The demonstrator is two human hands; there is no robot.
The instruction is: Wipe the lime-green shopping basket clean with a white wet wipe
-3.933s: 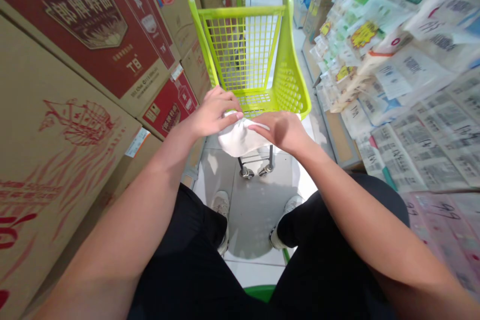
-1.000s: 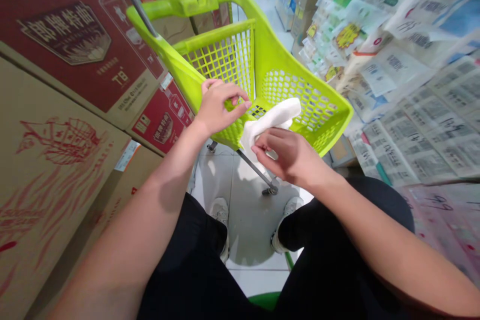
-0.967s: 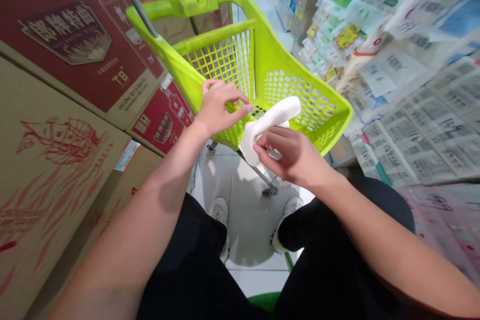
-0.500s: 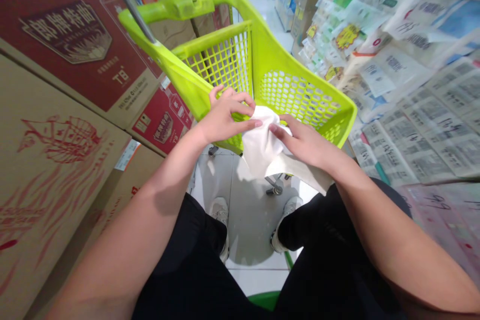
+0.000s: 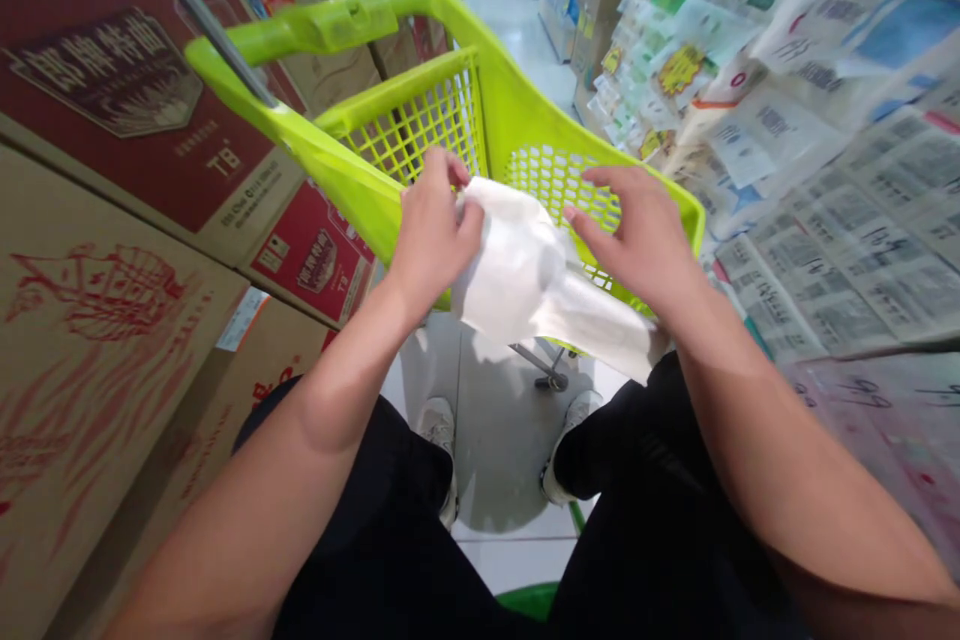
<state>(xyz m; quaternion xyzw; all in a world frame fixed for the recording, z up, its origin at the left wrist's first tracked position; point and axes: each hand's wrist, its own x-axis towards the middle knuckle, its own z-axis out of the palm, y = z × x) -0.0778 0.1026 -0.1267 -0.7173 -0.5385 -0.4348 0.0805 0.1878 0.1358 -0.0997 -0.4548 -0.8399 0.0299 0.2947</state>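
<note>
A soft white cloth (image 5: pixel 510 260) hangs spread out in front of the green shopping cart, with a long narrow part reaching down to the right toward my knee. Its exact kind does not show. My left hand (image 5: pixel 442 220) pinches the cloth's upper left edge between thumb and curled fingers. Just beyond the upper right of the cloth, my right hand (image 5: pixel 637 230) hovers with thumb and fingers apart, holding nothing. Behind both hands is the bright green cart (image 5: pixel 525 85), with its lattice walls.
Stacked cardboard cartons (image 5: pixel 112 320) line the left side. On the right are shelves of plastic-wrapped packs (image 5: pixel 825 240) with handwritten prices. Below, my shoes (image 5: pixel 437 425) rest on the tiled floor (image 5: pixel 495 460), near a cart wheel (image 5: pixel 551 382). Part of something green (image 5: pixel 529 600) shows beneath me.
My right hand has let go of the cloth and moved up and right, its fingers opening. My left hand has shifted slightly left, and the bunched cloth now lies flatter and wider.
</note>
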